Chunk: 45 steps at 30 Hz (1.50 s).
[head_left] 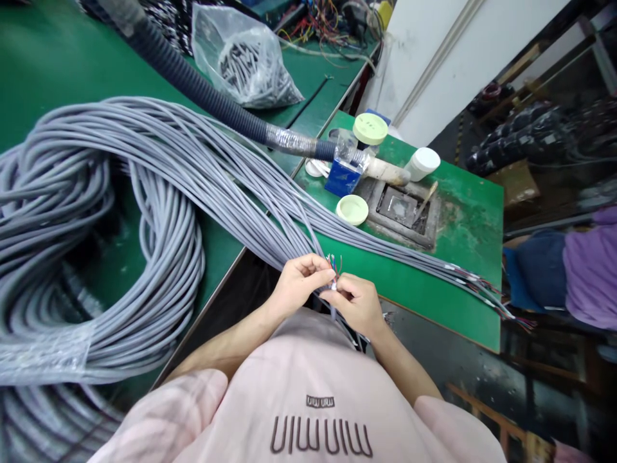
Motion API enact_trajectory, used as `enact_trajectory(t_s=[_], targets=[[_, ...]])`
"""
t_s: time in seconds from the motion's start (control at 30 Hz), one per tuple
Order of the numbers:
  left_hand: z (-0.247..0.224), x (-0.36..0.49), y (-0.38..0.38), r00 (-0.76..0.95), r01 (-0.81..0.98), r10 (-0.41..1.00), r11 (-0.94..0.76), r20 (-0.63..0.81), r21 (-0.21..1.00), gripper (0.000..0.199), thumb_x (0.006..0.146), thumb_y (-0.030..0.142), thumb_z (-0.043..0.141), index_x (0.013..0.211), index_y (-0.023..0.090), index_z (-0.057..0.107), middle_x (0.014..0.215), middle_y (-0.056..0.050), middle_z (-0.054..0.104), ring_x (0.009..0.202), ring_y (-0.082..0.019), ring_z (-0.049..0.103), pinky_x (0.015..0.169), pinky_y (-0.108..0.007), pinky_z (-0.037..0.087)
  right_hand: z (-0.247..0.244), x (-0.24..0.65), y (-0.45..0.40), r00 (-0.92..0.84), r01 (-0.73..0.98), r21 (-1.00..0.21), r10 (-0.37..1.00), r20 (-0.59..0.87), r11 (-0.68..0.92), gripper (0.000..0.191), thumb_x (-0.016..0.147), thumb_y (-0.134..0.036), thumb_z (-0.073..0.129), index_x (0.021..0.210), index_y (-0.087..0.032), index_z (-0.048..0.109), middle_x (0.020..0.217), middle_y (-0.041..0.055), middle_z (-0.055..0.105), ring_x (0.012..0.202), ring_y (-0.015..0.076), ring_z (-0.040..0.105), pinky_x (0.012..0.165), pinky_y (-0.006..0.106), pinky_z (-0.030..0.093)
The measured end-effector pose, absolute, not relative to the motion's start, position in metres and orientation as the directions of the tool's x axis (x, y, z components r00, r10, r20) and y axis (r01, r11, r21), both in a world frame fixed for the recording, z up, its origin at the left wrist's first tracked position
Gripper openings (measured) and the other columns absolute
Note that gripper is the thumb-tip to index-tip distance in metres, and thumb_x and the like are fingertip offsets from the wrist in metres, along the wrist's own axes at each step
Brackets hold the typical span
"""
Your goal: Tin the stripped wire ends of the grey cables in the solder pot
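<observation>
Both my hands meet at the stripped end of a grey cable, close to my body. My left hand [304,280] is closed with thumb and fingers pinching the fine coloured wires [334,262] that fan out of it. Beside it, my right hand [357,301] is also closed, its thumb and fingertips gripping the cable end just below the wires. A thick bundle of grey cables [236,212] runs past my left hand from a large coil [178,257] on the left. Another strand of the bundle [390,243] crosses to the right, ending in bare coloured wires.
A solder pot [405,209] with a stick in it sits on the green bench [463,225]. Around it are a white tub [424,162], a pale green lid [351,210] and a blue box [343,177]. A ribbed hose [193,80] hangs across, before a plastic bag [250,64]. A person [588,270] sits at right.
</observation>
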<state>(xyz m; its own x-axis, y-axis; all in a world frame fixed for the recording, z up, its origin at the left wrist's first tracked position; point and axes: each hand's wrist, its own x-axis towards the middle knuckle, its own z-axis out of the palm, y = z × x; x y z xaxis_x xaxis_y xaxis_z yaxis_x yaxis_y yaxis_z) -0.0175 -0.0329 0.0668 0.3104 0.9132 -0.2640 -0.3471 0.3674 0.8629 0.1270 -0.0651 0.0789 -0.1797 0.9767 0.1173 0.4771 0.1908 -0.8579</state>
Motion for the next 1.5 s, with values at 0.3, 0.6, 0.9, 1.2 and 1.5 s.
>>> enact_trajectory(t_s=[0.3,0.6,0.9,1.2,1.5], targets=[[0.072,-0.014,-0.033,0.295,-0.344,0.917,0.365,-0.269,0.865,0.028,0.065,0.036,0.078,0.066,0.015,0.059,0.059,0.003,0.061,0.052,-0.007,0.054,0.052,-0.019,0.043,0.075,0.13,-0.064,-0.17,0.46,-0.874,0.982,0.086,0.156,0.042,0.08,-0.031,0.063,0.051,-0.02,0.036,0.052,-0.0049,0.04,0.051,0.0097,0.034,0.052,0.026,0.029],[0.062,-0.014,-0.035,0.314,-0.43,0.915,0.376,-0.254,0.821,0.021,0.069,0.029,0.076,0.071,0.015,0.06,0.06,0.003,0.062,0.054,-0.006,0.055,0.055,-0.017,0.044,0.075,0.13,-0.063,-0.164,0.431,-0.89,0.983,0.084,0.148,0.041,0.081,-0.033,0.063,0.051,-0.02,0.037,0.052,-0.0051,0.039,0.051,0.0095,0.034,0.051,0.025,0.029],[0.056,-0.01,-0.036,0.335,-0.447,0.907,0.39,-0.253,0.805,0.024,0.067,0.032,0.077,0.07,0.016,0.061,0.059,0.003,0.062,0.054,-0.008,0.055,0.056,-0.019,0.043,0.067,0.136,-0.066,-0.152,0.423,-0.894,0.984,0.091,0.148,0.04,0.081,-0.038,0.061,0.053,-0.02,0.04,0.054,-0.0041,0.041,0.051,0.0102,0.035,0.051,0.026,0.029],[0.062,-0.009,-0.035,0.287,-0.423,0.934,0.324,-0.214,0.846,0.029,0.063,0.035,0.08,0.066,0.015,0.061,0.059,0.003,0.059,0.053,-0.007,0.052,0.054,-0.02,0.041,0.068,0.137,-0.066,-0.16,0.39,-0.911,0.984,0.079,0.137,0.038,0.08,-0.034,0.062,0.052,-0.02,0.04,0.054,-0.0041,0.04,0.052,0.0102,0.036,0.052,0.026,0.029],[0.068,-0.009,-0.035,0.28,-0.405,0.934,0.323,-0.22,0.855,0.027,0.061,0.033,0.08,0.064,0.014,0.06,0.057,0.002,0.06,0.052,-0.007,0.052,0.052,-0.019,0.041,0.064,0.14,-0.068,-0.159,0.407,-0.904,0.985,0.066,0.126,0.038,0.081,-0.034,0.06,0.053,-0.02,0.041,0.055,-0.0039,0.041,0.053,0.01,0.036,0.053,0.026,0.03]])
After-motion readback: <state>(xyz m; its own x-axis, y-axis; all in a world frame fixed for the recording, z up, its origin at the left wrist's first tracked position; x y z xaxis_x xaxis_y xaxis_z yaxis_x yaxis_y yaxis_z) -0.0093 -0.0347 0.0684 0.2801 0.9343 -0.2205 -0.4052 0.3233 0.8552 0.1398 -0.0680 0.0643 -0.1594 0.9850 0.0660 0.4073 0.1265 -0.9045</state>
